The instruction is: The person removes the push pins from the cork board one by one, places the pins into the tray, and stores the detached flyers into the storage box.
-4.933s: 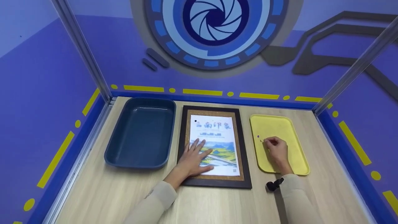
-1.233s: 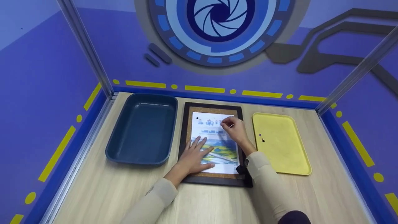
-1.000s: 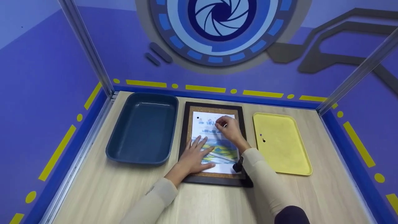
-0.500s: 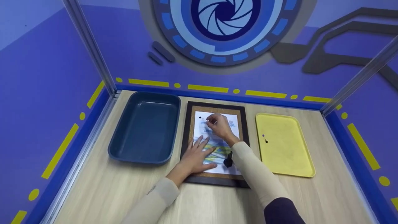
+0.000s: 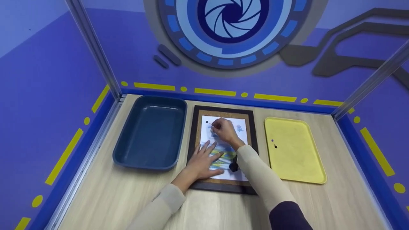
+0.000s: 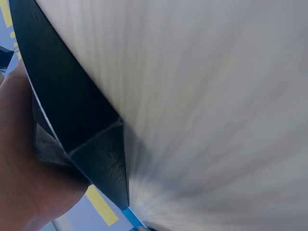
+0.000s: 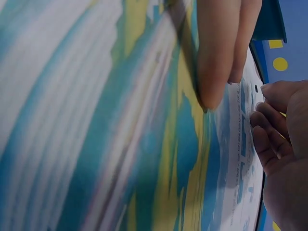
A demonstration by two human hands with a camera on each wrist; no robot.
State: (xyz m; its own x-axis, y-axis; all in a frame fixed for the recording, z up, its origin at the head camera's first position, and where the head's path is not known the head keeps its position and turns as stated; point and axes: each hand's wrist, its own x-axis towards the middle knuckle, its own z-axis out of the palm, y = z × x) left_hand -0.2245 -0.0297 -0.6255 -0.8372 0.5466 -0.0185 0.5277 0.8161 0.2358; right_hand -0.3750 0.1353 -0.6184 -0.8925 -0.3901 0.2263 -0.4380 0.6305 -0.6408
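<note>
My left hand rests flat with spread fingers on a printed sheet in a dark frame with a cork border. Over the sheet's upper left part is my right hand, thumb and forefinger close together; whether something small is between them is hidden. Left of those fingertips, a black dot marks the sheet's corner. The right wrist view shows my right hand with curled fingers near that dot. The left wrist view shows part of my left hand beside the frame's edge.
A deep dark blue tray stands left of the frame. To the right lies a shallow yellow tray with a small purple thing and a small black thing in it. Walls enclose the wooden table at the back and sides.
My right hand has left the yellow tray and moved left across the sheet to its upper left part, barely shifting over the last half second. My left hand stays on the sheet.
</note>
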